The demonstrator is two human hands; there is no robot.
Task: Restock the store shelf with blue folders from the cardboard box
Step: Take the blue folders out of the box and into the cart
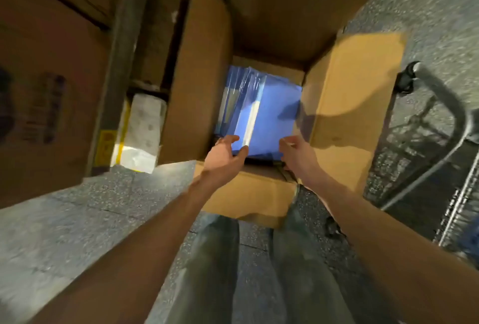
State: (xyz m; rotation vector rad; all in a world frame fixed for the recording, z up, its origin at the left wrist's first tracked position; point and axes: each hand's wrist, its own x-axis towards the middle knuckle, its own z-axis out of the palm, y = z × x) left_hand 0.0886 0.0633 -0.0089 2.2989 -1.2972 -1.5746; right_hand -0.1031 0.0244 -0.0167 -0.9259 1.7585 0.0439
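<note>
The box (357, 85) fills the middle of the frame, standing on the floor (77, 220) with all four flaps folded out. Deep inside it are the folders (274, 116): glossy blue, wrapped in clear film, one lying flat on top and more leaning on edge at the left.

Both hands reach in at the near rim, apart. The left hand (223, 155) is half open, fingers spread, its thumb touching the top folder's near left corner. The right hand (298, 154) has its fingers curled at the near right corner; blur hides whether it grips.

A carton (46, 90) fills the left. A wire cart (440, 126) stands at the right, near the box. A white pack (145, 126) sits left of the box.
</note>
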